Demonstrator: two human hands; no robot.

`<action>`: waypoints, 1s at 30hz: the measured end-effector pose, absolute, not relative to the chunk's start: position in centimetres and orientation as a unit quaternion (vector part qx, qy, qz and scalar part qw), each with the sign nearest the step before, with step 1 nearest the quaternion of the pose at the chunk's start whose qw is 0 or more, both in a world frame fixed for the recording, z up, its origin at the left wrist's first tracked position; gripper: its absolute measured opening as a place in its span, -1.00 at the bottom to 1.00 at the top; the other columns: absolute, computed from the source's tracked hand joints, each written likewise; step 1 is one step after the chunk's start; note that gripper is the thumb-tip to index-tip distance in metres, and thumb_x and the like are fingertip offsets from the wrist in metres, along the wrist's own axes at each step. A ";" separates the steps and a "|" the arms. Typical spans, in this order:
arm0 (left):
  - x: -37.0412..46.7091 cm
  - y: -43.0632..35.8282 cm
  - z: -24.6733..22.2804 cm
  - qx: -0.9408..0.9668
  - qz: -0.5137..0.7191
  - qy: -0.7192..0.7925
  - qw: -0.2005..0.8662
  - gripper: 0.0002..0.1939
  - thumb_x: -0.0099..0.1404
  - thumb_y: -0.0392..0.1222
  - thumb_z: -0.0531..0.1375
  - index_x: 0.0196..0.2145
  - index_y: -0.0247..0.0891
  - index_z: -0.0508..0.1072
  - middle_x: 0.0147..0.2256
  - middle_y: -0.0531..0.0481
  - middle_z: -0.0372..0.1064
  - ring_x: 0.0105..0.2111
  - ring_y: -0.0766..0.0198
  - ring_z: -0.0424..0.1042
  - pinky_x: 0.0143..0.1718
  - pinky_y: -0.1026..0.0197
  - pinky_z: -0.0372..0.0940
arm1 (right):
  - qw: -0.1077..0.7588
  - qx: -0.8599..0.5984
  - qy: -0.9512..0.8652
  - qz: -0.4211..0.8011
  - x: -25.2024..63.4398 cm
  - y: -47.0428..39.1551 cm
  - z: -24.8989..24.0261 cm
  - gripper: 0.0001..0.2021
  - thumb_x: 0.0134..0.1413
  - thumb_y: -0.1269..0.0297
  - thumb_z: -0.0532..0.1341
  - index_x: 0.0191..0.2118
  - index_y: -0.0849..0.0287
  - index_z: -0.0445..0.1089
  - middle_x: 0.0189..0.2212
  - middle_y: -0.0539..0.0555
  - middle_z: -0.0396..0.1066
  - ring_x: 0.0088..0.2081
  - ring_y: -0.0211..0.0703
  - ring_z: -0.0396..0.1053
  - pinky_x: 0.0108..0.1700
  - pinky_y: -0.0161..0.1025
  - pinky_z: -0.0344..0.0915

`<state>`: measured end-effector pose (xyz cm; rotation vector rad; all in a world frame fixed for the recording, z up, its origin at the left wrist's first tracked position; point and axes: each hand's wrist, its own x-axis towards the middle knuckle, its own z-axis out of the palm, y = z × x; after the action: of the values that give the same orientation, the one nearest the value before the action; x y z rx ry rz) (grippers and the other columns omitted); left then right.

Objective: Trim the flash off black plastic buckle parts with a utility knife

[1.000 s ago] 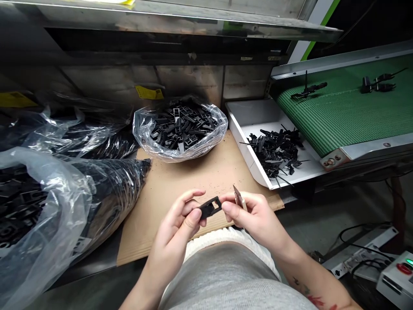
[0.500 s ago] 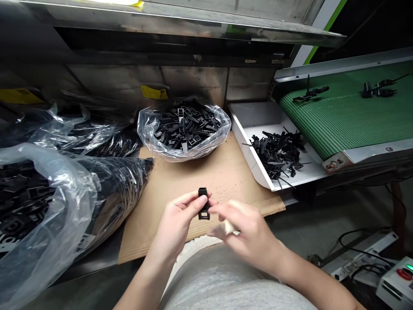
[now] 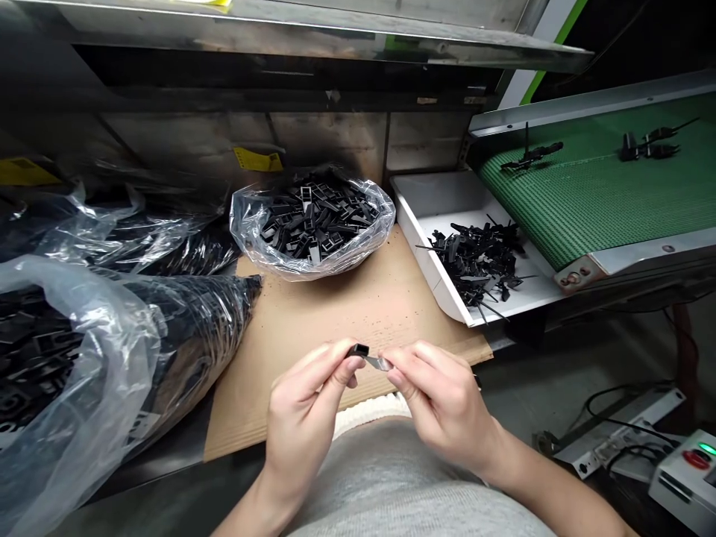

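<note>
My left hand (image 3: 310, 406) pinches a small black plastic part (image 3: 359, 350) above the front of the cardboard sheet (image 3: 313, 313). My right hand (image 3: 444, 399) is closed on a small metal blade (image 3: 379, 363), its tip touching or very near the black part's right end. Most of the blade's handle is hidden inside my right hand. Beyond the hands, a clear plastic bag (image 3: 246, 224) stands open, full of loose black parts (image 3: 310, 216).
A white tray (image 3: 439, 287) holds black pieces with thin stems, beside a green conveyor belt (image 3: 604, 194) carrying more. At left are large plastic bags (image 3: 134, 328) of black parts. A metal shelf (image 3: 335, 45) crosses above; a power strip (image 3: 626, 432) lies lower right.
The black part has turned from upright to nearly level in my left hand. My right hand has turned the blade toward its end. The view has shifted slightly.
</note>
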<state>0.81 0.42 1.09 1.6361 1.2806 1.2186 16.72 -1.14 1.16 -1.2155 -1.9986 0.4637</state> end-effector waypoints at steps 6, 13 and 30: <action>0.7 0.2 0.8 0.630 0.472 0.502 0.358 -0.84 0.17 -0.33 0.15 -0.33 -0.12 0.47 -0.52 0.13 0.33 -0.52 0.39 0.31 -0.44 0.35 0.19 | 0.378 -0.475 -0.773 0.183 16.8 -1.3 1.3 -0.78 0.17 0.39 -0.01 -0.22 0.26 0.38 -0.51 0.07 0.29 -0.48 -0.24 0.22 -0.43 -0.30 0.17; 0.8 -0.2 1.2 0.621 0.471 0.497 0.381 -0.87 0.16 -0.32 0.15 -0.37 -0.14 0.47 -0.54 0.11 0.34 -0.54 0.37 0.31 -0.46 0.34 0.20 | 0.368 -0.506 -0.766 0.146 17.1 -0.5 0.3 -0.76 0.17 0.40 0.00 -0.21 0.31 0.39 -0.53 0.08 0.27 -0.50 -0.23 0.22 -0.44 -0.29 0.16; 0.7 -0.3 0.2 0.623 0.465 0.512 0.366 -0.87 0.15 -0.30 0.16 -0.34 -0.16 0.48 -0.52 0.09 0.34 -0.54 0.36 0.30 -0.47 0.33 0.21 | 0.359 -0.481 -0.785 0.155 16.3 -1.2 1.0 -0.76 0.18 0.37 -0.02 -0.27 0.27 0.39 -0.51 0.08 0.31 -0.48 -0.23 0.23 -0.43 -0.29 0.16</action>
<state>0.66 -0.30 0.15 1.6027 1.3150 1.1941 16.30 -1.22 0.96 -1.2394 -2.0245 0.4011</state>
